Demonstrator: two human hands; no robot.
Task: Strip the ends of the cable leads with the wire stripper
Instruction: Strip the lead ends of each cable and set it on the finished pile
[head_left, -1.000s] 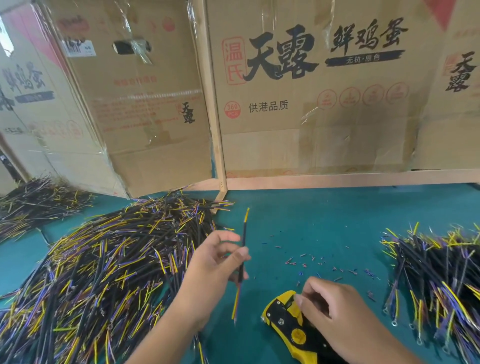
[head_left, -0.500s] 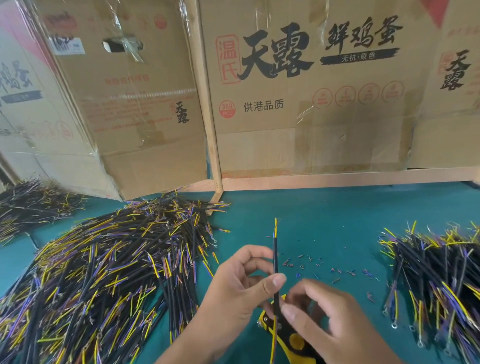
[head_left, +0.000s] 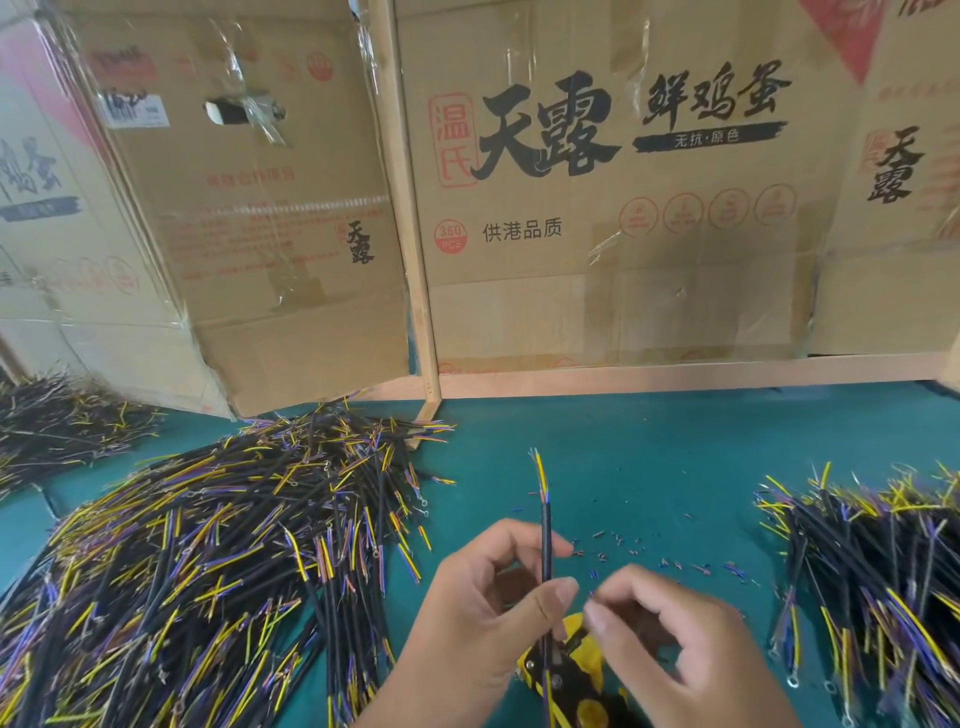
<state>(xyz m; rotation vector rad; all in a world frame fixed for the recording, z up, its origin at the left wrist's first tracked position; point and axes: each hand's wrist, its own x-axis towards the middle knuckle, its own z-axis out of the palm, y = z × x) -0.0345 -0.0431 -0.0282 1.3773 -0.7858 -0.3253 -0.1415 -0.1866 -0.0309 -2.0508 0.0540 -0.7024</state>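
1. Left hand (head_left: 483, 613) pinches the cable lead (head_left: 545, 540) mid-length; long axis runs 12 to 6 o'clock, upright.
2. Lower end sits at the wire stripper (head_left: 571, 670), 6 o'clock of that grip, above the tabletop (head_left: 649, 457).
3. Right hand (head_left: 675, 649), at 3 o'clock, fingers curled; whether it grips the stripper cannot be told.
4. Likely next: seat the end, squeeze.

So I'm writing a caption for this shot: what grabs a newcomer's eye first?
The huge pile of black, yellow and purple cable leads at left, with a smaller pile at right. At centre, the left hand holds one cable upright over the yellow wire stripper, before cardboard egg boxes.
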